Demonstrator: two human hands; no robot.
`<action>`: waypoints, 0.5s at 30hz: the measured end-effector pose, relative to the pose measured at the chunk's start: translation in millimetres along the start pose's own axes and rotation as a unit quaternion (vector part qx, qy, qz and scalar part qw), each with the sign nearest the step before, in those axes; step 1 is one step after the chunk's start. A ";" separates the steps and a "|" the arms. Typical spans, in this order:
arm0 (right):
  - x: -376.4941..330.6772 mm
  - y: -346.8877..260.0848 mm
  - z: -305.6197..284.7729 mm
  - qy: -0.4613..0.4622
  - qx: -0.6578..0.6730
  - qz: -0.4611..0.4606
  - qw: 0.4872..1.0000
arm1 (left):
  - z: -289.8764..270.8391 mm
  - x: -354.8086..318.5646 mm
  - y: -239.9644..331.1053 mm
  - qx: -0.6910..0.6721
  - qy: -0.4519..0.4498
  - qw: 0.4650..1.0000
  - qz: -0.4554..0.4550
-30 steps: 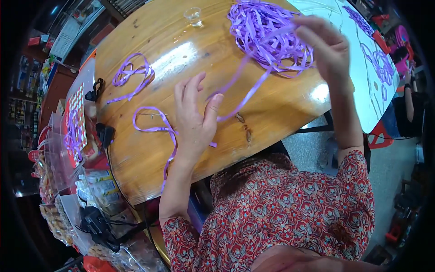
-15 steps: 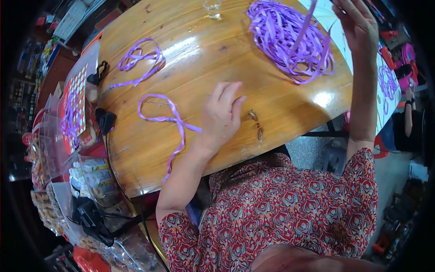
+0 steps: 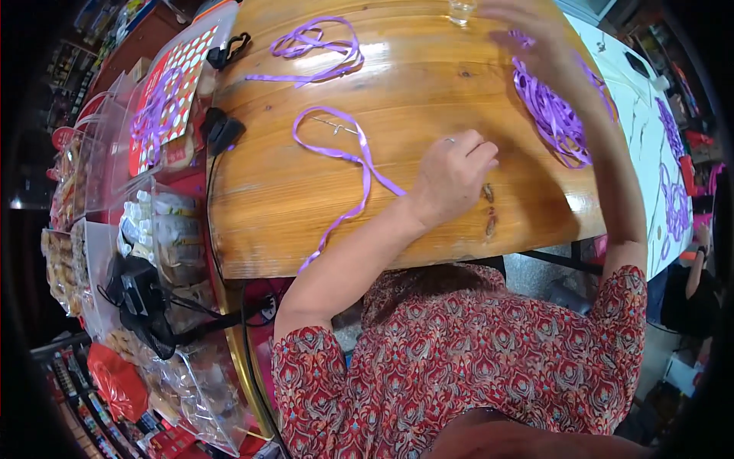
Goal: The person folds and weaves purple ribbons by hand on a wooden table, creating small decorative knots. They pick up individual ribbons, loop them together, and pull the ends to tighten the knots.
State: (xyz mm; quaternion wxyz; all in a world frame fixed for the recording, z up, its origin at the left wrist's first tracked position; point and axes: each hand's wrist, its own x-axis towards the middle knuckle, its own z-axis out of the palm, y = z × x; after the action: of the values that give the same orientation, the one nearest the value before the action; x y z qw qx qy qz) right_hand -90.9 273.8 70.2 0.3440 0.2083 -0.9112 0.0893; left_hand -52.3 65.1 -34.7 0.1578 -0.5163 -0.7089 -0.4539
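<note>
My left hand is just over the wooden table, its fingers curled together; what is inside them, if anything, is hidden. A purple ribbon lies looped beside it and runs under my wrist. In that loop rests a small thin metal piece. My right hand, smeared by motion, reaches over the far right of the table, above a big tangled heap of purple ribbon. My right arm covers part of the heap. Whether that hand holds a strand cannot be made out.
Another loose purple ribbon lies at the far left of the table. A small clear cup stands at the back. Black clip-like devices with a cable sit on the left edge. Packaged goods crowd the left; a white marble-patterned surface adjoins the right.
The view has shifted, so the table's things sit farther right. My right hand has swung left over the heap from a raised strand. My left hand's fingers have curled in, and it has moved right.
</note>
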 end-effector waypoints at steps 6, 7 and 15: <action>41.9 -49.0 123.8 -0.108 0.052 -0.093 0.988 | -0.1 1.0 0.6 0.020 0.018 0.999 0.035; 51.6 -52.2 133.8 -0.117 0.020 -0.108 0.987 | -2.0 1.5 3.1 0.027 0.006 0.999 0.039; 99.8 -55.7 166.1 -0.325 -0.042 -0.012 0.945 | -0.3 -3.7 -1.2 0.025 0.002 0.998 0.050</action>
State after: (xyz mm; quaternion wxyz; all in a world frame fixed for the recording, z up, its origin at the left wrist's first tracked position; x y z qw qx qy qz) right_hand -231.8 141.3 13.4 0.0381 0.2219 -0.9740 -0.0256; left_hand -51.9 62.5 -37.7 0.1950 -0.5462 -0.6928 -0.4287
